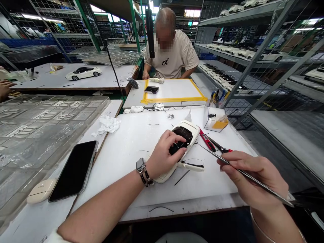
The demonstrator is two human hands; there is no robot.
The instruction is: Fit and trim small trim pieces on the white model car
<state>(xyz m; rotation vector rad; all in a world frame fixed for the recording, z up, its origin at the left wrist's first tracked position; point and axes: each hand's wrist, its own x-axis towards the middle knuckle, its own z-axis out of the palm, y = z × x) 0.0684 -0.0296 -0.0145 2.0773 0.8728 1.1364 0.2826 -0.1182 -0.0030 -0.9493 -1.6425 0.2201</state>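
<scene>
A white model car point(191, 127) with a dark interior lies on the white worktop, one door point(193, 166) swung out toward me. My left hand point(169, 148) lies across the car, thumb and fingertips curled on its cabin edge; whatever small part may sit between the tips is hidden. In my right hand point(249, 172) is a pair of metal tweezers point(243, 172), their points just right of the car. A red-handled craft knife point(207, 140) and dark scissors point(218, 145) rest between the car and my right hand.
A clear box of tools point(215, 116) stands at the back right. On the left are a phone point(74, 170), a cream case point(42, 191), crumpled tissue point(106, 125) and plastic parts trays point(50, 116). A co-worker point(172, 47) sits opposite. Racks with white model cars point(235, 50) line the right.
</scene>
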